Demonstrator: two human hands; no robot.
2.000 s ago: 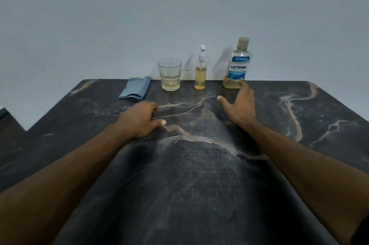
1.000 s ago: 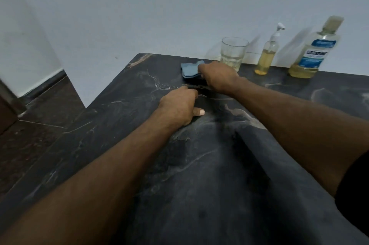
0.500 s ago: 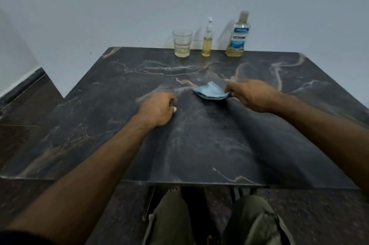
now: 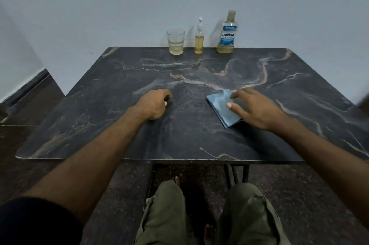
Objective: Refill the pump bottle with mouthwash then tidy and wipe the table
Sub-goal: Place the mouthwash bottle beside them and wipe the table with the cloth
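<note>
Landmark: cloth (image 4: 223, 108), folded blue, lying flat on the table (image 4: 199, 137) a little right of its centre. Well left of the cloth, the left hand (image 4: 153, 105) rests on the table, fingers curled under into a loose fist, nothing in it. Far behind the cloth, along the back edge, stand three items in a row: glass (image 4: 175, 44) with a little pale liquid, pump bottle (image 4: 199, 40) roughly half full of amber liquid, pump head on, and mouthwash bottle (image 4: 227, 34), capped, low on liquid. All upright, apart from each other. On the cloth's right part sits the right hand (image 4: 253, 109), fingers spread and mostly straight, thumb and fingertips pressing on the fabric, not gripping it. Refill and tidying look done; wiping is likely the step in hand. Handling: the cloth is light, soft and limp, and will bunch or unfold if pushed by one edge. Better to keep a flat palm on the middle of the fold and press down so it drags evenly. The table looks smooth, so the cloth should slide easily. The glass is fragile; wipe short of the back row.
</note>
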